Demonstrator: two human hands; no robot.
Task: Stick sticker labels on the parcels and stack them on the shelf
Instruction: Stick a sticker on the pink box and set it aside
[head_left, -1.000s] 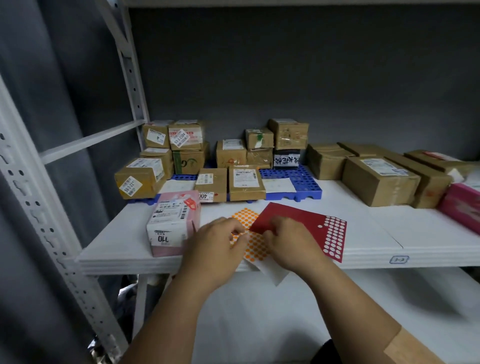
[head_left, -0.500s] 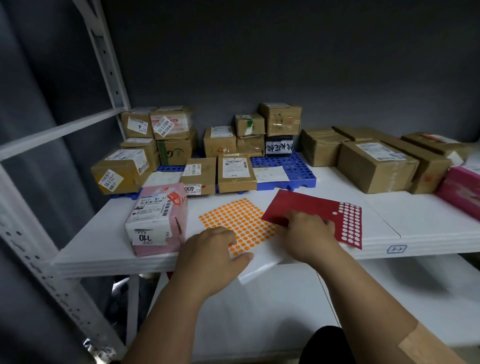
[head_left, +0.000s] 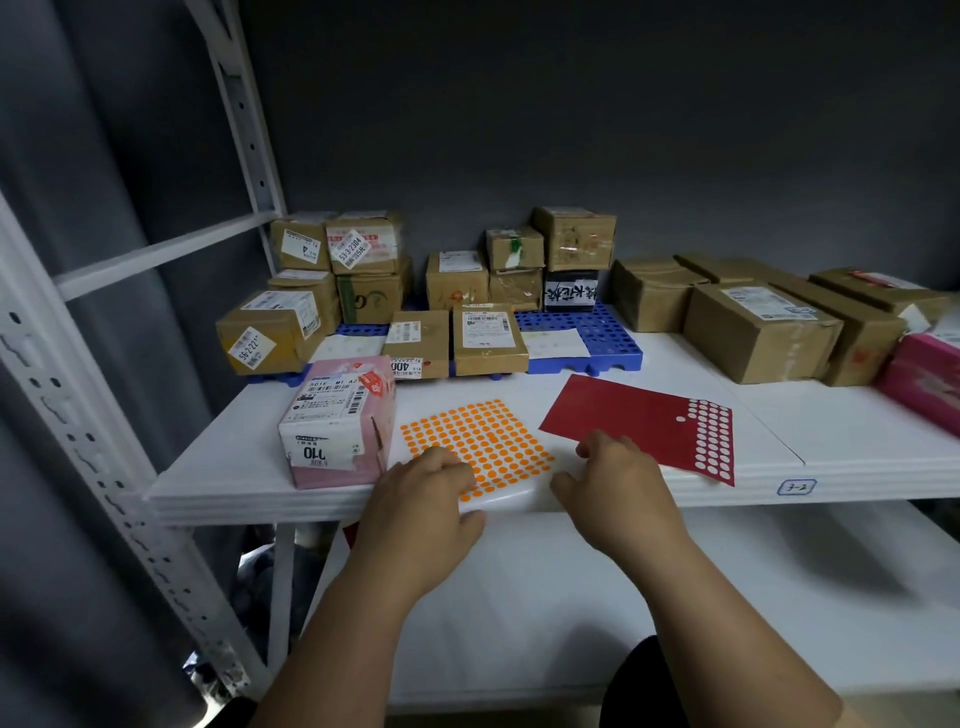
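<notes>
Left hand rests on near corner of orange sticker sheet, fingers loosely curled over the dots; whether they pinch a sticker, cannot tell. Right hand at shelf edge, fingers relaxed, tips just short of red sheet. Pink parcel stands just left of left fingers. Brown parcels well beyond.

Two bare forearms, no sleeves, no watch or rings. Left hand and right hand ungloved. Dark clothing at bottom edge.
</notes>
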